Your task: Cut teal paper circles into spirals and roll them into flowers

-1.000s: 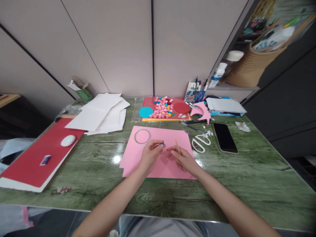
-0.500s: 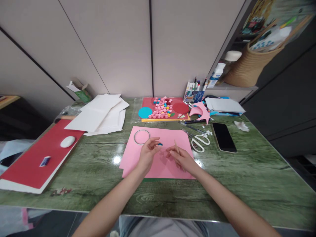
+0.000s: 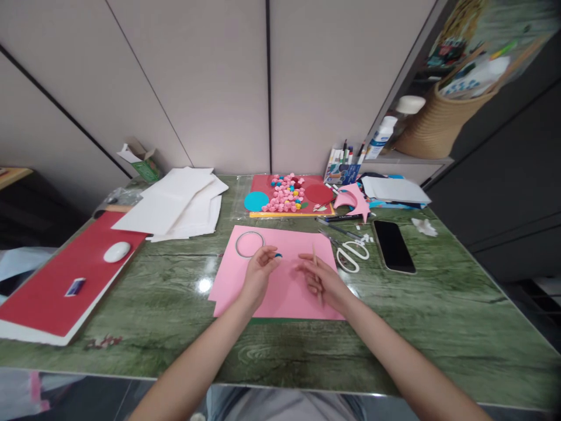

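Over the pink paper sheets both my hands are raised. Thumb and fingers of my left hand pinch a small blue paper piece, rolled or curled as far as its size shows. A thin pale wooden stick runs through the fingers of my right hand, pointing up and away. The hands are apart from each other. Beside my left hand, a thin round ring lies on the pink paper. White-handled scissors rest at the right edge of the sheets.
Behind the sheets is a red sheet bearing pink, blue and yellow paper pieces. A phone lies on the right. White papers and a red board with a white mouse are left. A marker box stands at the back.
My hands have moved a little further apart, the left one shifting left with the blue piece. The stick in my right hand now stands more upright. The whole view has shifted slightly.
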{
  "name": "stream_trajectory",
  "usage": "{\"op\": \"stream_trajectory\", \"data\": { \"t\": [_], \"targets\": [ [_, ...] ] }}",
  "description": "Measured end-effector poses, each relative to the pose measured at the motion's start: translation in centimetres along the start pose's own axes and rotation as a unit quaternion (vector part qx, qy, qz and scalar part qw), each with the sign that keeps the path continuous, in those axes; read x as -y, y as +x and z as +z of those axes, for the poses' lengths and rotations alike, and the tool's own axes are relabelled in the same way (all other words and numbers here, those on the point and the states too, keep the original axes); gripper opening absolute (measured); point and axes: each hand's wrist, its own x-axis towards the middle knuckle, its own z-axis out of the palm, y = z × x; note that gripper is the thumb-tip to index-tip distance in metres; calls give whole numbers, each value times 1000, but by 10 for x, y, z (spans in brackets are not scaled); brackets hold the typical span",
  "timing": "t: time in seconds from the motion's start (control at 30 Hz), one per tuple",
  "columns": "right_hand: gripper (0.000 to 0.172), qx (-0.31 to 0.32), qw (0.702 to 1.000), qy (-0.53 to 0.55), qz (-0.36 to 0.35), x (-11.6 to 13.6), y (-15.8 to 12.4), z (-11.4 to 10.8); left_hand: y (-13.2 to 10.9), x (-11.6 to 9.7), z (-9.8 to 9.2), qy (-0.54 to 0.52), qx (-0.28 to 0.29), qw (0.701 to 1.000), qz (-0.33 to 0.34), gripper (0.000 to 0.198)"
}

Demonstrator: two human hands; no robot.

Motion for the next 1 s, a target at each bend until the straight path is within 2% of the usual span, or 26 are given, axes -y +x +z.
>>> {"op": "stream_trajectory", "data": {
  "t": [0.07, 0.13, 0.2, 0.27, 0.33, 0.37, 0.47, 0.57, 0.6, 0.63, 0.7, 0.77, 0.8, 0.87, 0.93, 1.0],
  "targets": [
    [35, -40, 996, 75, 7, 3, 2, -3, 7, 3, -2, 18, -7, 1000, -7, 30],
    [38, -63, 991, 114, 1, 7, 3, -6, 24, 3, 2, 43, 8, 999, -10, 29],
    [39, -70, 989, 132, -16, 10, 4, -8, 53, 0, 12, 93, 32, 995, -8, 28],
    [39, -81, 986, 140, -27, 13, 5, -10, 91, -6, 30, 167, 34, 984, 52, 29],
    [40, -98, 985, 140, -33, 15, 6, -12, 131, -14, 48, 283, 33, 949, 134, 31],
    [41, -106, 984, 136, -36, 15, 7, -13, 149, -19, 56, 366, 37, 915, 167, 35],
    [42, -113, 987, 102, -55, 15, 12, -17, 189, -32, 65, 431, 26, 883, 183, 32],
    [42, -106, 989, 27, -96, 12, 18, -24, 209, -44, 47, 497, -2, 847, 190, 31],
    [42, -97, 988, -8, -119, 11, 20, -26, 214, -47, 37, 536, -23, 825, 179, 31],
    [42, -88, 984, -47, -146, 8, 23, -29, 217, -50, 26, 573, -46, 802, 162, 31],
    [43, -80, 966, -130, -209, 4, 27, -34, 224, -54, 5, 609, -78, 778, 135, 34],
    [42, -92, 935, -221, -263, 3, 29, -39, 229, -55, -12, 643, -102, 753, 97, 48],
    [41, -102, 915, -269, -282, 4, 28, -42, 232, -55, -17, 682, -104, 721, 58, 55],
    [40, -120, 873, -361, -305, 11, 25, -47, 236, -52, -25, 726, -98, 681, 18, 64],
    [36, -143, 831, -429, -323, 24, 19, -53, 239, -49, -28, 740, -95, 666, 5, 68],
    [29, -173, 794, -472, -343, 40, 13, -63, 241, -47, -30, 738, -101, 667, -2, 70]
  ]
}}
